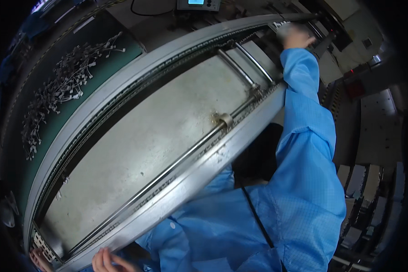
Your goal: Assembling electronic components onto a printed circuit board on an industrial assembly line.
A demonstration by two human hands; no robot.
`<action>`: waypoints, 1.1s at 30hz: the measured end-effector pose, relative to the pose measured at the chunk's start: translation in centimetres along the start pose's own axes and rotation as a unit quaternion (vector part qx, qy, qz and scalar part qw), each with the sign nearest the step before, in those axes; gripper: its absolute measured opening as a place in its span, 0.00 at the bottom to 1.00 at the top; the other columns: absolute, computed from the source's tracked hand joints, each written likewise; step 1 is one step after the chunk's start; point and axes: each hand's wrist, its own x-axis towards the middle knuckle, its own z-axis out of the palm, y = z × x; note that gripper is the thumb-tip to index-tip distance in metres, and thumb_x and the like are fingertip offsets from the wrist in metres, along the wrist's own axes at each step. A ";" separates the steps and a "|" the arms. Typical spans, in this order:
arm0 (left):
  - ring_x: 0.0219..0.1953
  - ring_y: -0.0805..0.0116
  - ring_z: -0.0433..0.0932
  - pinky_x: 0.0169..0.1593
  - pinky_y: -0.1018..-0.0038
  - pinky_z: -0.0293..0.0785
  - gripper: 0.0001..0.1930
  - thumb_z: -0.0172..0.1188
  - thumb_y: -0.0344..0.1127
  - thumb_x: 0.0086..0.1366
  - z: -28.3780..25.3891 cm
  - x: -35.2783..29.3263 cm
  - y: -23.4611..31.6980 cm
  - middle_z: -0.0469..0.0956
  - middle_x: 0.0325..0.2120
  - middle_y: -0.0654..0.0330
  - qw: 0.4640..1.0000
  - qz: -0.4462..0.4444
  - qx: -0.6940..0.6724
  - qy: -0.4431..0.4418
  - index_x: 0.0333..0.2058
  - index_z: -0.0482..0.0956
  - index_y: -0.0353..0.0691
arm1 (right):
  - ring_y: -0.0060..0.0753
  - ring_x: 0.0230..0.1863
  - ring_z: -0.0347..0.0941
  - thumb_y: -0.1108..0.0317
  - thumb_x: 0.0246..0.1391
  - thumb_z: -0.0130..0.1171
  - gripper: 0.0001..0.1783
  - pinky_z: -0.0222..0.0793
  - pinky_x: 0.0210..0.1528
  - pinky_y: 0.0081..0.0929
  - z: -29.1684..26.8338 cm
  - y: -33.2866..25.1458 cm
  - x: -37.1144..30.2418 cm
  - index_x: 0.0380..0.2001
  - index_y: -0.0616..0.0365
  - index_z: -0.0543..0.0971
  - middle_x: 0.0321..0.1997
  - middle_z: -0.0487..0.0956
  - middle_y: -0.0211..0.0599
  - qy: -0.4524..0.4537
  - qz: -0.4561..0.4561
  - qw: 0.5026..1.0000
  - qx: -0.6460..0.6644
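Observation:
My right arm in a blue smock sleeve reaches to the far right end of a metal conveyor rail [254, 131]. Motion smears my right hand [297, 37] there, so its grip is unclear. It is beside a small pale blurred thing [283, 29], whose kind I cannot make out. At the lower left, my left hand [108, 262] is at the near rail's outer edge, fingers apart, with nothing seen in it; the lower edge cuts it off. Another hand [40, 259], its arm hidden, is at the conveyor's left end, by a pale slotted piece [41, 242].
A long steel rod [167, 170] with a collar [225, 119] runs along the near rail. Two short bars [254, 61] cross the right part. Beyond the far rail [84, 102], white-plugged cables [61, 81] lie heaped on a green mat [109, 68]. A lit-screen device [197, 3] stands behind.

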 end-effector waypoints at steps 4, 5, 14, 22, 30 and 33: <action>0.41 0.54 0.75 0.49 0.61 0.70 0.14 0.56 0.38 0.70 3.2 1.7 2.1 0.79 0.41 0.49 0.989 -0.038 -0.021 0.142 0.38 0.84 0.32 | 0.63 0.68 0.59 0.57 0.66 0.45 0.29 0.34 0.70 0.76 3.1 -0.9 2.8 0.70 0.37 0.60 0.62 0.72 0.56 -0.072 0.040 0.996 -0.018; 0.41 0.54 0.75 0.49 0.61 0.70 0.14 0.56 0.38 0.70 4.3 2.4 3.0 0.79 0.41 0.49 0.988 -0.042 -0.023 0.144 0.38 0.84 0.32 | 0.62 0.69 0.59 0.58 0.66 0.44 0.30 0.34 0.70 0.76 3.9 -0.9 3.2 0.70 0.37 0.59 0.62 0.71 0.55 -0.085 0.049 0.995 -0.023; 0.42 0.59 0.75 0.50 0.64 0.68 0.23 0.54 0.53 0.72 6.2 4.6 4.8 0.78 0.37 0.54 0.989 -0.043 0.111 0.088 0.40 0.84 0.35 | 0.55 0.71 0.58 0.37 0.44 0.70 0.57 0.36 0.69 0.76 10.2 1.7 7.2 0.74 0.29 0.51 0.68 0.67 0.53 -0.134 0.076 0.988 0.024; 0.36 0.58 0.76 0.42 0.65 0.71 0.17 0.58 0.45 0.71 5.5 3.5 3.5 0.79 0.32 0.53 0.982 -0.157 0.106 0.010 0.34 0.85 0.35 | 0.51 0.70 0.61 0.34 0.40 0.71 0.60 0.37 0.67 0.80 16.1 2.9 12.1 0.73 0.28 0.51 0.67 0.68 0.47 -0.106 0.041 0.993 -0.039; 0.29 0.59 0.78 0.37 0.66 0.74 0.12 0.57 0.34 0.69 6.7 3.5 4.0 0.81 0.27 0.53 0.976 -0.164 0.097 0.103 0.30 0.84 0.34 | 0.47 0.67 0.62 0.45 0.53 0.63 0.42 0.39 0.63 0.86 22.5 2.5 14.6 0.70 0.27 0.59 0.61 0.72 0.43 -0.024 0.001 0.998 -0.060; 0.30 0.60 0.78 0.36 0.66 0.74 0.11 0.58 0.34 0.68 5.5 3.3 3.4 0.81 0.28 0.52 0.977 -0.136 0.123 0.105 0.30 0.84 0.34 | 0.41 0.65 0.65 0.61 0.59 0.52 0.30 0.43 0.61 0.86 21.3 0.1 14.5 0.66 0.29 0.66 0.56 0.75 0.37 -0.032 -0.046 0.998 -0.021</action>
